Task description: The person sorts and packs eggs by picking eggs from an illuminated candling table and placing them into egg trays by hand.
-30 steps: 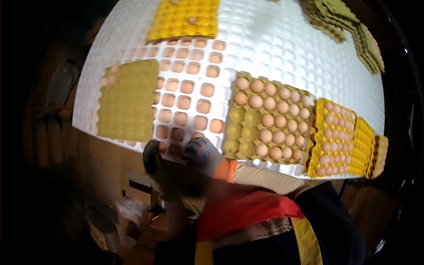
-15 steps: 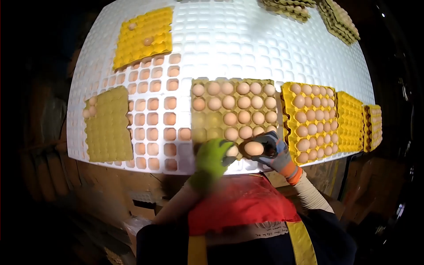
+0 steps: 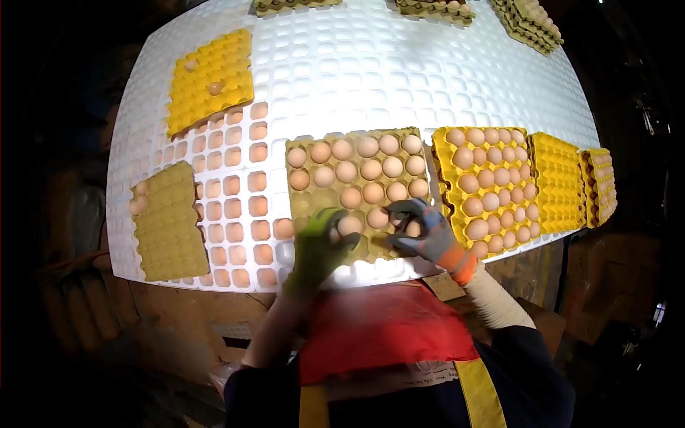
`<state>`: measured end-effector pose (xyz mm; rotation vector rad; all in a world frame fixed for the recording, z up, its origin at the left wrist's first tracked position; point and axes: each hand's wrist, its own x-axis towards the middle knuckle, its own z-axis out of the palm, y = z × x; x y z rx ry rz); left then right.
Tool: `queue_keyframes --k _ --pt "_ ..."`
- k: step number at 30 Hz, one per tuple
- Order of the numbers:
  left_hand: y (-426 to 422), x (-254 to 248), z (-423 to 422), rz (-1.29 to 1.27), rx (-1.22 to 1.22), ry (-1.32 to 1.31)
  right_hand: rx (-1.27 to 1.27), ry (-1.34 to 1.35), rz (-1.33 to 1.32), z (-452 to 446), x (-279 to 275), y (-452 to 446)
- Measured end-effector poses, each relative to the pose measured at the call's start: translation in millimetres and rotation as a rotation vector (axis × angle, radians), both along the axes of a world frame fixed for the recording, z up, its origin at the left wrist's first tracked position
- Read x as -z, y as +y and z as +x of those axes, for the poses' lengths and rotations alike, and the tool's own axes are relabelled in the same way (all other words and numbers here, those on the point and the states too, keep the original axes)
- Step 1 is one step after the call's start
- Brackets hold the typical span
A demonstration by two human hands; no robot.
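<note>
My left hand (image 3: 317,246), in a green glove, has its fingers around an egg (image 3: 349,227) at the front of the olive tray (image 3: 367,251). My right hand (image 3: 427,237), in a grey glove with an orange cuff, is curled around another egg (image 3: 412,228) over the tray's front right part. Rows of eggs fill the back of this tray, while cups show without eggs at its left and front. The fingertips partly hide both eggs. The tray lies on a white board (image 3: 335,93) of square pockets.
A yellow tray of eggs (image 3: 487,178) stands just right of the olive one, with more yellow trays (image 3: 556,182) beyond. Left are eggs in white pockets (image 3: 258,207), an olive tray (image 3: 168,225) and a yellow tray (image 3: 214,68). Stacked trays (image 3: 528,25) stand at the back.
Both hands have moved from the tray's front edge slightly up and left in view. Front-row eggs have left their cups. The whole view has shifted a little.
</note>
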<state>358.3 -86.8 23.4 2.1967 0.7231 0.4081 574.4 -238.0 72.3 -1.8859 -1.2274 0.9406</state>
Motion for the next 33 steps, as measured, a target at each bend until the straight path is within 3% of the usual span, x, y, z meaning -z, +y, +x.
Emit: queue_keyframes --k 1,3,5,7,8,9,10,11,12,14,15,16,17,18,19,21,23,25,26,27,29,31,33 --pt "-1 -3 -9 0.007 0.006 0.01 -0.108 -0.529 -0.009 -7 -4 13" --pt "-3 -14 -26 -1.223 -0.401 -0.46 -0.391 -0.979 -0.214 -15 11 46" --pt "4 -16 -17 -1.178 -0.398 -0.527 -0.457 -0.978 -0.176 -12 25 51" --pt "26 19 -6 -0.106 0.056 -0.308 -0.225 -0.545 -0.097 -5 -15 46" --pt "20 -9 2 -0.008 0.05 -0.003 -0.087 -0.231 -0.01 4 -8 34" --pt "12 8 10 -0.012 0.02 -0.01 -0.042 0.137 0.038 20 20 21" --pt "7 39 22 -0.405 -0.071 -0.243 0.07 0.506 0.024 27 9 19" --pt "7 37 32 -0.592 -0.124 -0.365 0.185 0.879 -0.001 29 -1 21" --pt "6 33 42 -0.771 -0.184 -0.498 0.172 0.769 0.071 27 0 25" --pt "18 -32 57 0.343 0.133 0.718 -0.082 0.32 -0.021 35 -8 47" --pt "20 -30 50 0.351 0.118 0.726 -0.199 -0.274 -0.013 26 -13 59" --pt "18 -24 37 0.256 0.016 0.477 -0.227 -0.655 -0.026 11 -8 71" --pt "27 -19 27 0.185 -0.067 0.226 -0.404 -1.116 -0.326 -9 -5 94" --pt "30 -17 18 0.091 -0.144 -0.029 -0.361 -1.152 -0.267 -9 12 97" --pt "31 -19 13 0.101 -0.14 -0.029 -0.327 -1.188 -0.215 -11 22 97" --pt "40 -26 6 -0.184 -0.279 -0.144 -0.328 -1.117 -0.211 -10 21 96" --pt "71 -7 -3 -0.311 -0.278 -0.253 -0.336 -1.053 -0.202 -4 4 98" --pt "120 -18 -14 -1.145 -0.226 -0.689 -0.325 -0.784 -0.318 12 -24 99" --pt "137 7 -12 -0.197 -0.368 -0.371 -0.359 -0.662 -0.394 25 -35 110" --pt "157 -8 -5 0.07 -0.404 -0.195 -0.415 -0.559 -0.45 36 -48 122" --pt "199 -10 12 0.231 -0.405 -0.062 -0.448 -0.499 -0.369 57 -41 146" --pt "238 -16 48 0.423 -0.392 0.04 -0.324 -0.375 -0.283 69 -27 194" --pt "283 20 83 0.538 -0.378 0.016 -0.162 -0.445 -0.154 71 -9 258"
